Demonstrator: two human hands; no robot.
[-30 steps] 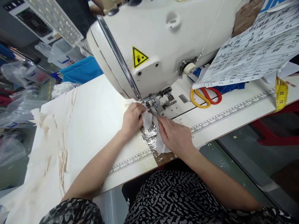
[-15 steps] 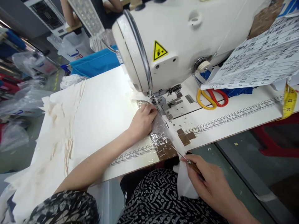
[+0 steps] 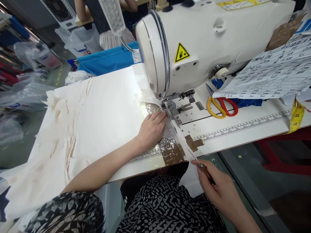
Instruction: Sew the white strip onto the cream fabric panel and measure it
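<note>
My left hand (image 3: 153, 129) lies palm down with fingers stretched out, on the taped table just left of the presser foot (image 3: 165, 105). Its fingertips touch the edge of a thin white fabric strip (image 3: 181, 137), which runs from the needle area over the table's front edge and hangs towards my lap. Closed round the wooden handle of an awl (image 3: 206, 171), my right hand (image 3: 220, 187) is just off the front edge. The awl's thin metal shaft points up and left across the strip. Whether the right fingers also pinch the strip is hard to make out.
The white sewing machine (image 3: 201, 42) stands over the table. Scissors (image 3: 222, 107) with yellow and red handles lie right of the needle, near a written sheet (image 3: 274, 71) and a yellow tape measure (image 3: 296, 116). White fabric pieces (image 3: 65, 129) cover the left side. A person (image 3: 104, 19) is behind.
The left fingers, more bent before, now lie flatter on the work. My right hand with the awl has shifted slightly down and right relative to the table. The camera view has moved a little.
</note>
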